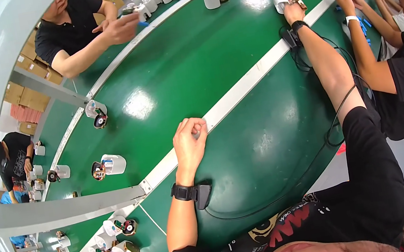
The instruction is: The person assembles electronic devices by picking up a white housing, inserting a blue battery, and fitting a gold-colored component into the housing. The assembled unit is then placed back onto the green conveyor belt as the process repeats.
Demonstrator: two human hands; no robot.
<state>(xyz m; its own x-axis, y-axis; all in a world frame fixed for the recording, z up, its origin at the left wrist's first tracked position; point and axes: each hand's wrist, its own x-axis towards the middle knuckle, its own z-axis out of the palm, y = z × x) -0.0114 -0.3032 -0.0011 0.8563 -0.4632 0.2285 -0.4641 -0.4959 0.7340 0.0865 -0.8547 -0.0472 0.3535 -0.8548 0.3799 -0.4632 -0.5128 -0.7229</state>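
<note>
My left hand [191, 141] rests on the white rail [232, 98] with its fingers curled in. Whether anything small sits in them I cannot make out. Farther off to the right, my right hand [293, 14] reaches across the rail and grips a white cylindrical housing with a brass-coloured part [296, 2]. The housing's white cup [279, 2] shows beside the fingers; the hand hides some of the unit. To the left of my left hand, a similar white housing [114, 164] lies on its side with a round dark part wired to it.
Across the green bench [192, 68], a person [88, 32] moves a blurred hand. At right, another person [389, 55] handles a small part. Housings [116, 238] cluster at lower left. A black cable [260, 210] runs between my wristbands. White posts [65, 207] stand at left.
</note>
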